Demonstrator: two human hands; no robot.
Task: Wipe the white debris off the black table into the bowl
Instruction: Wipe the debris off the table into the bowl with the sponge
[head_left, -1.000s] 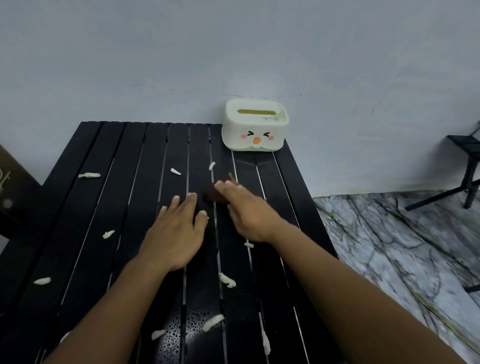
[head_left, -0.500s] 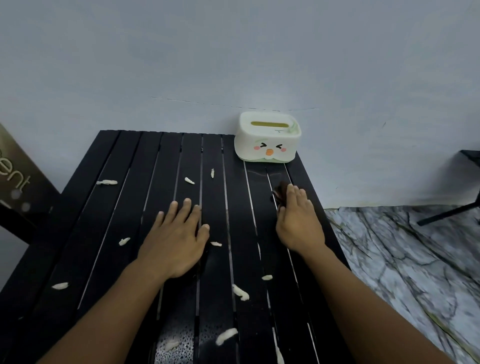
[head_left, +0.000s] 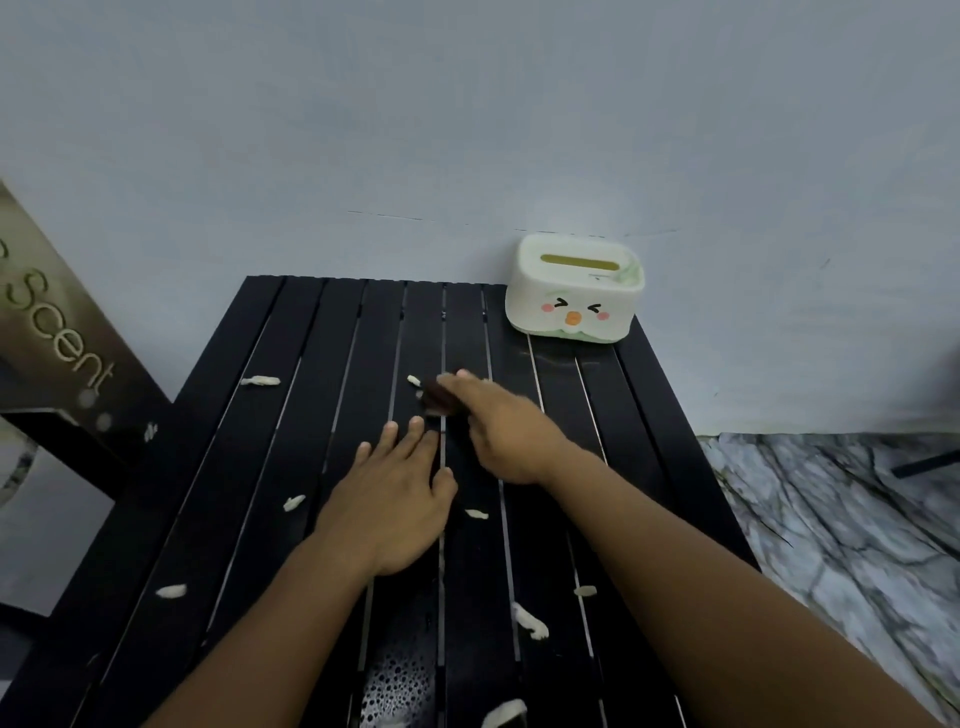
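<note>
Left hand (head_left: 387, 506): open, flat on the black slatted counter (head_left: 291, 415).
Right hand (head_left: 501, 428): blurred, gripping a dark brown cloth (head_left: 439, 402).
White debris scraps (head_left: 530, 621): scattered over the slats; one just left of the cloth.
Bowl: unseen.
White cartoon-faced tissue box (head_left: 574, 288): far right corner.

Black slatted table (head_left: 291, 415), white debris (head_left: 260, 381)

Debris-strewn (head_left: 261, 381) black slatted table (head_left: 322, 415)
</note>
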